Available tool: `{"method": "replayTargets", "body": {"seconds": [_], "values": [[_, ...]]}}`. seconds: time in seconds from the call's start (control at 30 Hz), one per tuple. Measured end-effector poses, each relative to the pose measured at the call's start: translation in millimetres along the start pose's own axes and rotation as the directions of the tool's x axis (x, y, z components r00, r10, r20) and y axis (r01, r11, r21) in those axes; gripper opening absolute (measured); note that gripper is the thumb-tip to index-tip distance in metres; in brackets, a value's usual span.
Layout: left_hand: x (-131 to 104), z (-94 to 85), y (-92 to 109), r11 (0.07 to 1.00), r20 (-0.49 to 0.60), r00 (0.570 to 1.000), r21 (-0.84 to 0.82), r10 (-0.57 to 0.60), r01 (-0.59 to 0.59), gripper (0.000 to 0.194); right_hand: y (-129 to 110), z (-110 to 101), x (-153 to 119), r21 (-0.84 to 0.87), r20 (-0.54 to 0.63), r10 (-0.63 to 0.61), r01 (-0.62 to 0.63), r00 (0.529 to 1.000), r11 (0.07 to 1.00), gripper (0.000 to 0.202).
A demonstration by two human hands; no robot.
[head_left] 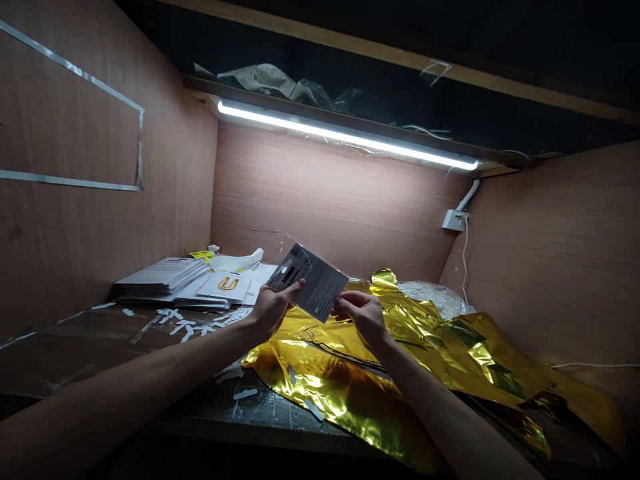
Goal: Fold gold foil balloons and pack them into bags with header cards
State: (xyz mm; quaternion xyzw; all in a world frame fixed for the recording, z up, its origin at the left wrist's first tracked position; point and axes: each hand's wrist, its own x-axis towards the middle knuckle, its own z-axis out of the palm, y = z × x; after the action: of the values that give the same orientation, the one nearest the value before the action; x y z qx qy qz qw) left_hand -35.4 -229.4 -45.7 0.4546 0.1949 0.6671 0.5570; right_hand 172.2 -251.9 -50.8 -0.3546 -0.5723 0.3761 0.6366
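Observation:
A flat printed packet with a clear plastic edge (313, 283) is held up, tilted, above the gold foil sheets (340, 393). My left hand (273, 308) grips its left lower side, thumb on the printed face. The fingers of my right hand (364, 316) pinch the lower right corner of the same packet. Printed text and a hanging hole show on the side facing me. Left of my hands lies a card with a gold U-shaped picture (229, 285).
Stacks of white cards (163, 280) stand at the back left. Small white strips (185, 327) are scattered on the dark table (95, 347). Clear plastic (435, 297) lies at the back right, below a white socket box (454, 220). A lit tube (345, 135) hangs above.

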Motion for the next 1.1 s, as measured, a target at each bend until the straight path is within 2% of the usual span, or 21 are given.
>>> {"method": "replayTargets", "body": {"seconds": [0.3,0.5,0.6,0.67,0.77,0.83,0.93,1.1], "values": [[-7.1,1.7,-5.1,0.997,0.059,0.998,0.077,-0.006,0.001,0.042,1.2,2.4,-3.0,-0.018,0.041,-0.008,0.009,0.999,1.0,0.033],[-9.8,1.7,-9.8,0.996,0.023,0.999,0.087,-0.03,0.028,0.042,4.0,0.7,-2.5,-0.02,0.08,-0.014,0.016,0.997,1.0,0.031],[-11.1,2.9,-9.1,0.996,0.088,0.995,0.079,-0.046,0.039,0.043,5.2,-1.2,0.6,-0.058,0.107,-0.015,0.021,0.994,0.998,0.032],[-6.1,1.0,-4.7,0.994,0.143,0.986,0.076,-0.089,0.079,0.041,6.0,-4.9,4.2,-0.092,0.105,-0.02,0.03,0.994,0.995,0.033],[13.4,-9.5,7.8,0.989,0.2,0.969,0.007,-0.145,0.146,0.04,8.9,-14.6,10.8,-0.137,0.034,-0.038,0.042,0.999,0.99,0.035],[29.4,-20.2,17.8,0.99,0.192,0.971,-0.005,-0.14,0.144,0.038,12.4,-21.7,14.9,-0.174,0.01,-0.035,0.036,0.999,0.984,0.037],[45.4,-34.4,29.7,0.977,0.114,0.98,0.153,-0.165,0.147,0.031,18.8,-29.0,19.5,-0.255,0.047,-0.017,0.029,0.999,0.966,0.038],[46.2,-42.0,33.2,0.909,0.088,0.956,0.344,-0.28,0.235,0.034,26.6,-33.2,22.9,-0.329,0.032,-0.045,0.053,0.998,0.943,0.039]]}}
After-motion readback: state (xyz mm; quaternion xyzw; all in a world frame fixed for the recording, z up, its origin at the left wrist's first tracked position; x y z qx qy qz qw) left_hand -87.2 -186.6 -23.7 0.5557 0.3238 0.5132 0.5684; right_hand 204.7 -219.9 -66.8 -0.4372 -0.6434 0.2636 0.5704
